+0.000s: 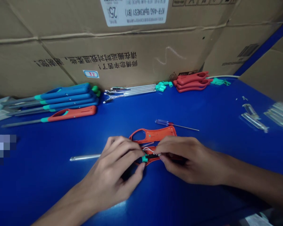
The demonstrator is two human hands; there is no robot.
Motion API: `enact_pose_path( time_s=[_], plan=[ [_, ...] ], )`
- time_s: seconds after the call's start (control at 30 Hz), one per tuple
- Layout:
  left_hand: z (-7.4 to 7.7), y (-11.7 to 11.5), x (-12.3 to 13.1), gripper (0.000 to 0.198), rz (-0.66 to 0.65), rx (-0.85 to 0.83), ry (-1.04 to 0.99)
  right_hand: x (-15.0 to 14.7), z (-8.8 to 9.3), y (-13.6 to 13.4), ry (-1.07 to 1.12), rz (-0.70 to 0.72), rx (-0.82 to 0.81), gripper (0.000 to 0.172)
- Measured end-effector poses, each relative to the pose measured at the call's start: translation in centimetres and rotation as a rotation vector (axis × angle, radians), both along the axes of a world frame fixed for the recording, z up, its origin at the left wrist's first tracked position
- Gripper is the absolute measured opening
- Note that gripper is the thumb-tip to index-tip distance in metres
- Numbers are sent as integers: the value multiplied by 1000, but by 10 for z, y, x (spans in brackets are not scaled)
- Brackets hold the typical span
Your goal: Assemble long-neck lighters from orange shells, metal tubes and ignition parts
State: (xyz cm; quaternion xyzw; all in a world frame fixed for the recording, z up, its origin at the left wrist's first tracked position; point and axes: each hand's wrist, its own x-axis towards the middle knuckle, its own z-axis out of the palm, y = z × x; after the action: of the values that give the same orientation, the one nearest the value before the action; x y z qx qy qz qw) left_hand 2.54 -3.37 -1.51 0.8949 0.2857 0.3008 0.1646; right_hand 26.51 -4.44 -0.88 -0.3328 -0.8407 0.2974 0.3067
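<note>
In the middle of the table, my left hand (115,166) closes over an orange-red lighter casing half (152,160), its thumb and fingertips at a green trigger piece (144,158). A silver metal tube (85,157) sticks out to the left from under this hand. My right hand (191,158) pinches at the right end of a small black igniter part (151,156) lying in the casing; its fingertips partly hide it. A thin white wire (147,148) loops above the igniter. Just behind lies the other casing half (159,134), hollow side up.
A screwdriver (165,122) lies behind the casing. Along the cardboard box (155,47) are stacked blue lighters (70,91), a red lighter (73,113), metal tubes with wires (141,89), green pieces (162,86) and red casings (192,82). Clear plastic parts (254,121) lie right.
</note>
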Motion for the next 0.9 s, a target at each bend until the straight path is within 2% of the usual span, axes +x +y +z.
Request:
enact_pose_path(
  time_s=[0.37, 0.63, 0.9],
  plan=[
    [0, 2, 4, 15, 105, -26, 112, 2, 1, 0, -16, 21, -12, 17],
    [1, 2, 0, 21, 95, -111, 97, 0, 2, 0, -19, 12, -6, 17],
    [2, 4, 0, 20, 34, -104, 118, 1, 2, 1, -22, 28, -17, 15]
  ],
)
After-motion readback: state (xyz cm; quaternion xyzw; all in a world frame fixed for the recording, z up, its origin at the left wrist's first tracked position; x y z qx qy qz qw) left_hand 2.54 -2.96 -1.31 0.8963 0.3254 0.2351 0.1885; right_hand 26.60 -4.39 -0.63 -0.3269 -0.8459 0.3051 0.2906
